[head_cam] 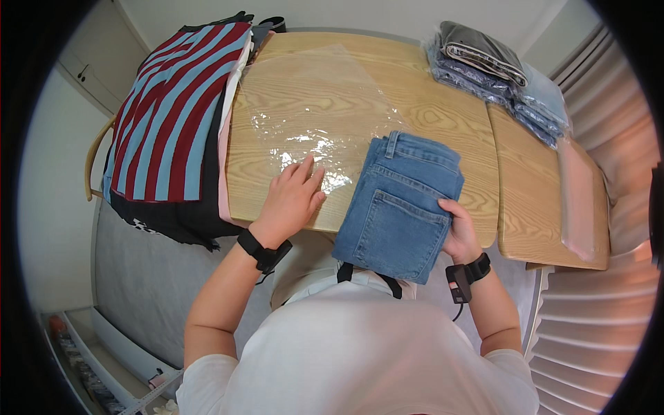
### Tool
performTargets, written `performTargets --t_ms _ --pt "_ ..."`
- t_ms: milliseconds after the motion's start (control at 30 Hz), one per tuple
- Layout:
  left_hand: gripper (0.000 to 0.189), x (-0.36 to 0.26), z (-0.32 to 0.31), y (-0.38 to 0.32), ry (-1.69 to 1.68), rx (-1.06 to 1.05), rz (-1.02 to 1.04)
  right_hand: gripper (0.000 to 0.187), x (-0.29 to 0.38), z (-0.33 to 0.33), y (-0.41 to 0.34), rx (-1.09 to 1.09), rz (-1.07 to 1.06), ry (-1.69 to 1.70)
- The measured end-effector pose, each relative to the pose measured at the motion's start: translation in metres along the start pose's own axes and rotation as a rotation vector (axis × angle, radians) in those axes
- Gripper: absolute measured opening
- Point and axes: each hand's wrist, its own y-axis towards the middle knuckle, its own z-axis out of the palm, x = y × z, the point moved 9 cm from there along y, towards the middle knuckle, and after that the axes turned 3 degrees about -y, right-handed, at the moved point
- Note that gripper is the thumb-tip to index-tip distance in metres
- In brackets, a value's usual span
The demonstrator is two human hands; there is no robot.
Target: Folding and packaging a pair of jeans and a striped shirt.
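Folded blue denim jeans [402, 207], with a back pocket facing up, are in my right hand [460, 231]. The thumb lies on top of their right edge and the fingers are beneath. The jeans overhang the near edge of the wooden table [441, 111]. To their left, my left hand [296, 194] is spread, palm down, on or just above the near part of a clear plastic bag [321, 124]. The bag lies flat on the table and shines with creases. Part of its right side is hidden by the jeans. Each wrist wears a black strap with a small device.
Layered garments, a red-and-blue striped one [176, 119] on top, cover the table's left side. Bagged folded clothes [482, 72] are stacked at the back right. A pinkish clear plastic pack [577, 202] lies on the right tabletop section. A pleated curtain [586, 321] hangs at the right.
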Motion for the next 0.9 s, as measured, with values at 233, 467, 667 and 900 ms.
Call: performTargets --t_ms 233,467,667,900 --pt "0.047 0.008 -0.011 0.012 -0.083 -0.121 0.093 0.046 0.002 0.003 0.007 -0.066 0.083 -0.065" --pt "0.062 -0.002 -0.034 0.023 -0.323 -0.236 0.04 0.049 -0.011 0.049 0.019 0.205 0.09 -0.249" --pt "0.065 -0.007 -0.041 0.019 -0.338 -0.33 0.073 0.046 -0.039 0.06 0.04 0.16 0.399 -0.146" --pt "0.061 -0.005 -0.036 0.014 -0.33 -0.265 0.113 0.039 -0.03 0.065 0.059 0.16 0.443 -0.146"
